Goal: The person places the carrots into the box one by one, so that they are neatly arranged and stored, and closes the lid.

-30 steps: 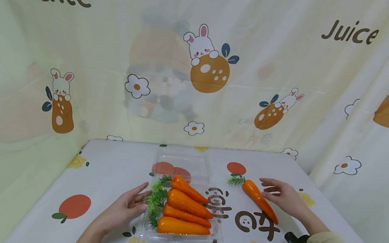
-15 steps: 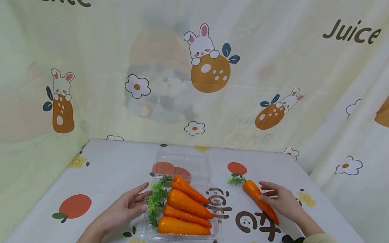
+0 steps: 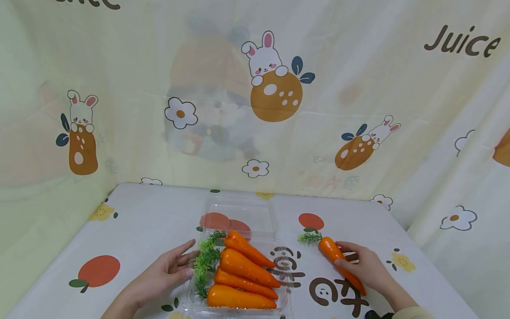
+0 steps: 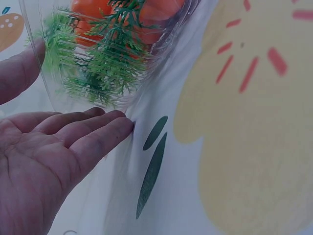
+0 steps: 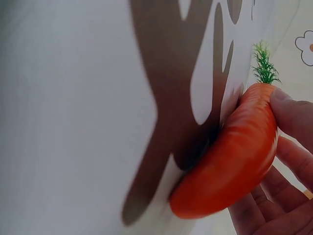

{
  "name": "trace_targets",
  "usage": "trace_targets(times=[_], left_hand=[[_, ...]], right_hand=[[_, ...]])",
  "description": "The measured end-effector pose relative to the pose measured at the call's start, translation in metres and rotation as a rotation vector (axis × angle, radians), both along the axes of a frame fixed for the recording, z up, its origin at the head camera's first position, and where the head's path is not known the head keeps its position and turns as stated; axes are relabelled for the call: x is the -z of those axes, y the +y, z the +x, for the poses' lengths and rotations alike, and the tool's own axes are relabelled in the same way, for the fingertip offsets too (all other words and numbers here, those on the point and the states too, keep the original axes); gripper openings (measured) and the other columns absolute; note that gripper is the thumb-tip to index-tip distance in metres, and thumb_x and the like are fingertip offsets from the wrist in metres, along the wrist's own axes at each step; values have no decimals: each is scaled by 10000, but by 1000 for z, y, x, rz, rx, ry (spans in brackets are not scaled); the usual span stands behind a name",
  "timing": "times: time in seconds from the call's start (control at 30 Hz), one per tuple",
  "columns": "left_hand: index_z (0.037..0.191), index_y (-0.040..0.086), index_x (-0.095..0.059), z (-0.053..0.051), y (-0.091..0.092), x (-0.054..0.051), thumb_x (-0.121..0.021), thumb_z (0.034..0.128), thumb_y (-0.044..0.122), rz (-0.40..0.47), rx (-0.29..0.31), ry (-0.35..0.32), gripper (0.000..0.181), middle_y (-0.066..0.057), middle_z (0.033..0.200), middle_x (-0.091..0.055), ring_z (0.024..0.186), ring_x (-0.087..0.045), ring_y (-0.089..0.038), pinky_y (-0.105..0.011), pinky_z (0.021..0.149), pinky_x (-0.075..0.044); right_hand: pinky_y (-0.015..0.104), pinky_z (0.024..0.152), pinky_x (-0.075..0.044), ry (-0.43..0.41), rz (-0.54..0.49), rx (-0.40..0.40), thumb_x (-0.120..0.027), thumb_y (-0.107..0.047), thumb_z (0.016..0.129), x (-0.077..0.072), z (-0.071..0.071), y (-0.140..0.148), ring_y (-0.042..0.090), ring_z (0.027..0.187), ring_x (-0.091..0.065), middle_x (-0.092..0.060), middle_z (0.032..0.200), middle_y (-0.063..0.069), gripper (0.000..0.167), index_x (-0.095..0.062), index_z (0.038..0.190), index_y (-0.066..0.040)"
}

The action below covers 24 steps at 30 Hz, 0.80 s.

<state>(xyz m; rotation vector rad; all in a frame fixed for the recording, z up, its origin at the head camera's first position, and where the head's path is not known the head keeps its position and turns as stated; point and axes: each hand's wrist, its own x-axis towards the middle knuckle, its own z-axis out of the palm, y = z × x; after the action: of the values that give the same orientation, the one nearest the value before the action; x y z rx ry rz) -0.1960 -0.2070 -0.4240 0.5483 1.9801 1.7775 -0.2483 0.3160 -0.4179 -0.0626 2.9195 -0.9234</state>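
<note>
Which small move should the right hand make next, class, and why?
The right hand should probably grip the loose carrot firmly and lift: its thumb touches the carrot, which lies on the tablecloth, and the clear plastic clamshell holding four carrots is open.

The head view looks forward and down over the desk (image 3: 155, 226) from six o'clock; close up, the left-wrist view shares the box (image 3: 283, 297) at eleven, the right-wrist the lone carrot (image 3: 330, 250) at four.
</note>
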Motion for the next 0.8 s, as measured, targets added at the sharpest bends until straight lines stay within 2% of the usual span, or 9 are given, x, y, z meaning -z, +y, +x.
trace_targets(times=[0.8], left_hand=[[1623,-34,-33,0,0,0,-607,1038,234,-11,-16,-12,862,-365,1613,-242,1476,-328,-525,-392,1077,-517]], right_hand=[[387,811,-637,9,23,8,-791,-216,897,-2,-1,0,247,975,-690,-664,1271,245,613,-566,1419,13]])
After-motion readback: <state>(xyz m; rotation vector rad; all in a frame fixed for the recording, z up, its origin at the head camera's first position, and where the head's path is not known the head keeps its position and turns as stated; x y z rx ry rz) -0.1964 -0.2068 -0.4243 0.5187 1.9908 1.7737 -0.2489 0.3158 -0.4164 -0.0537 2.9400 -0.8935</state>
